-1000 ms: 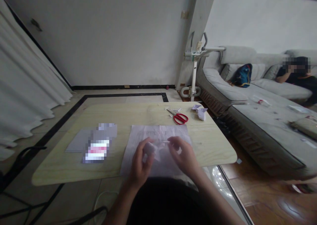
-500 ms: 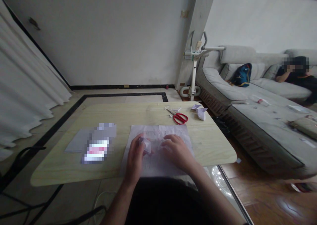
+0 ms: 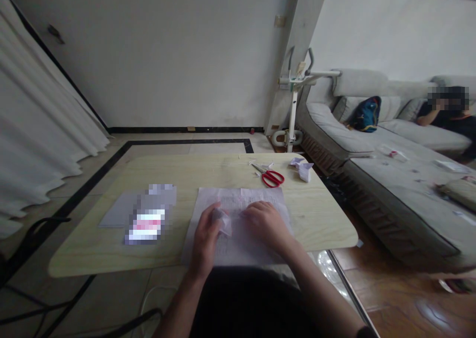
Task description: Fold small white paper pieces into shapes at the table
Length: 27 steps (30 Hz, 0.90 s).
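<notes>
My left hand (image 3: 207, 236) is closed on a small folded paper piece (image 3: 223, 223), white and angular, held above a large printed sheet (image 3: 238, 253). Just right of it, my right hand (image 3: 266, 224) hovers over or rests on the same sheet. Its fingers are curled and pressed together, and their tips are partly hidden, so what they pinch does not show. Beyond the sheet lie red-handled scissors (image 3: 272, 179), blades pointing away to the left. Further right sit folded paper shapes (image 3: 304, 170).
Small paper scraps (image 3: 267, 166) lie near the scissor blades. On the left of the wooden table (image 3: 92, 253) are white papers (image 3: 116, 210) and a lit phone (image 3: 147, 226), blurred out. A person (image 3: 448, 114) sits on the grey sofa (image 3: 401, 194) to the right.
The folded paper in my left hand has shifted slightly right and down. My right hand's fingers have drawn closer together. The whole view has moved a little.
</notes>
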Each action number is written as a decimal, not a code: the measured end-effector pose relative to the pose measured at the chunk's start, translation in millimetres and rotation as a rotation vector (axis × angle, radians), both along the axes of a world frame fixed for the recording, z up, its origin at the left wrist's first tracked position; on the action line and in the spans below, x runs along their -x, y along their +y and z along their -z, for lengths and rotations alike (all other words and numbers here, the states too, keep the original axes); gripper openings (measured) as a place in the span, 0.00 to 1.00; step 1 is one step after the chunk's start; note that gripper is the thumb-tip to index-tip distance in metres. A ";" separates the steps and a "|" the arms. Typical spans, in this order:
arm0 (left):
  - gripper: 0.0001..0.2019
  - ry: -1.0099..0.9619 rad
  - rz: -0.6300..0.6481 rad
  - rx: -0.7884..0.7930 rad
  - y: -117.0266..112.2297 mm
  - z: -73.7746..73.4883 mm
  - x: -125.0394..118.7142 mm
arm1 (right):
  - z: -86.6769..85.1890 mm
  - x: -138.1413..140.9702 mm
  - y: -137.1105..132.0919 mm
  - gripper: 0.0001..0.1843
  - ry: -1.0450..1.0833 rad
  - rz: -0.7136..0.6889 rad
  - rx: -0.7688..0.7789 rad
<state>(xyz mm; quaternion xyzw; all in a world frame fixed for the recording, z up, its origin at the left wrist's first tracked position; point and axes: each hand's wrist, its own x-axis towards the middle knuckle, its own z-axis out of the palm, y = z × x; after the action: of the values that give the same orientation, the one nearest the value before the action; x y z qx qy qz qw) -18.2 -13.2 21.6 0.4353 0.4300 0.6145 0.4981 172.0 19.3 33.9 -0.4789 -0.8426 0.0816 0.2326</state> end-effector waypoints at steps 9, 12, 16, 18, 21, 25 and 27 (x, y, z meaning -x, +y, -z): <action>0.18 0.134 -0.015 0.012 -2.8 -2.9 -3.0 | -7.3 2.3 -18.9 0.04 0.843 0.089 0.342; 0.17 0.141 -0.045 0.064 -7.1 -9.4 -12.2 | -13.0 6.7 -24.0 0.06 0.977 0.130 0.432; 0.19 0.147 -0.020 0.081 -6.3 -6.7 -18.7 | -17.0 12.1 -26.9 0.06 1.017 0.173 0.498; 0.20 0.154 -0.028 0.054 -4.2 -1.6 -19.6 | -17.2 14.2 -27.3 0.06 1.017 0.189 0.514; 0.20 0.161 -0.032 0.027 -2.7 3.6 -20.9 | -17.0 16.3 -26.7 0.06 1.004 0.211 0.529; 0.20 0.186 -0.047 0.002 -4.1 3.1 -23.2 | -17.6 14.9 -22.7 0.06 1.028 0.234 0.500; 0.20 0.193 -0.042 0.000 -4.4 2.2 -24.3 | -17.5 12.8 -20.0 0.06 1.048 0.237 0.483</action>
<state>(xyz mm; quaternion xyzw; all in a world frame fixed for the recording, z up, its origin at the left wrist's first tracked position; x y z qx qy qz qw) 6.0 -17.6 19.5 0.4835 0.4849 0.5800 0.4412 159.1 -0.6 51.4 -0.5052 -0.5135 0.4705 0.5097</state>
